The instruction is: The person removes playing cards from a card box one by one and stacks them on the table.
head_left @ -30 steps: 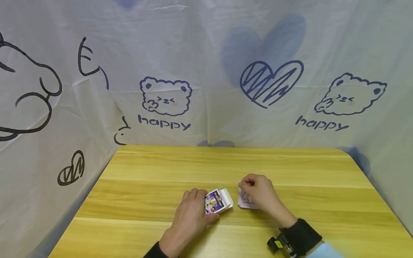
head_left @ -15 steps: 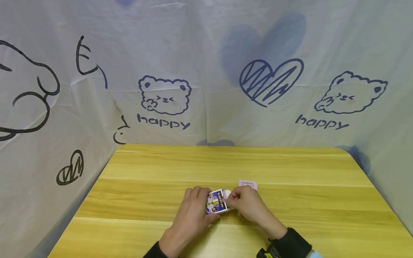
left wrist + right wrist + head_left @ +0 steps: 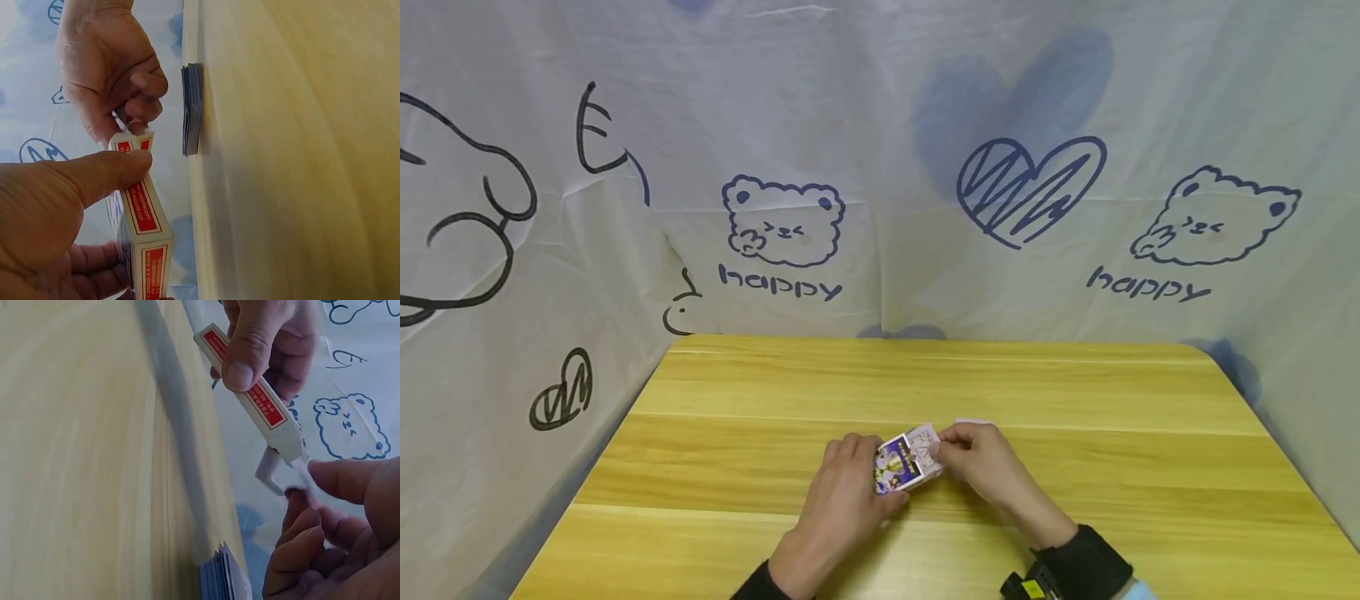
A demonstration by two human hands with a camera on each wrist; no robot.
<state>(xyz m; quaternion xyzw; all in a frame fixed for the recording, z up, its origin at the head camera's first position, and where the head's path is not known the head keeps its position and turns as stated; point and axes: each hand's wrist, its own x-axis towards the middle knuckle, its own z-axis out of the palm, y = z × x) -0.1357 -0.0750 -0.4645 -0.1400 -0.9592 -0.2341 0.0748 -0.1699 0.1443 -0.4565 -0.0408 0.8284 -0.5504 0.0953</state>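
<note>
My left hand (image 3: 842, 492) grips a purple-and-white playing card box (image 3: 895, 465) above the table, thumb along its red-labelled narrow side. The box's end flap (image 3: 267, 472) hangs open in the right wrist view. Out of the open end poke playing cards (image 3: 922, 444) with a patterned face. My right hand (image 3: 988, 467) pinches these between thumb and fingers; how many it holds I cannot tell. Beyond the box, a stack of playing cards (image 3: 192, 109) lies on the table, mostly hidden behind my right hand in the head view.
The wooden table (image 3: 760, 383) has its far edge against a white cloth backdrop (image 3: 895, 125) with drawn bears and hearts. Another cloth wall (image 3: 475, 433) borders the left side. A camera (image 3: 1032, 586) is strapped to my right wrist.
My right hand has gone from the card stack on the table left to the box's open end. Playing cards now stick out of the box there. My left hand has hardly moved.
</note>
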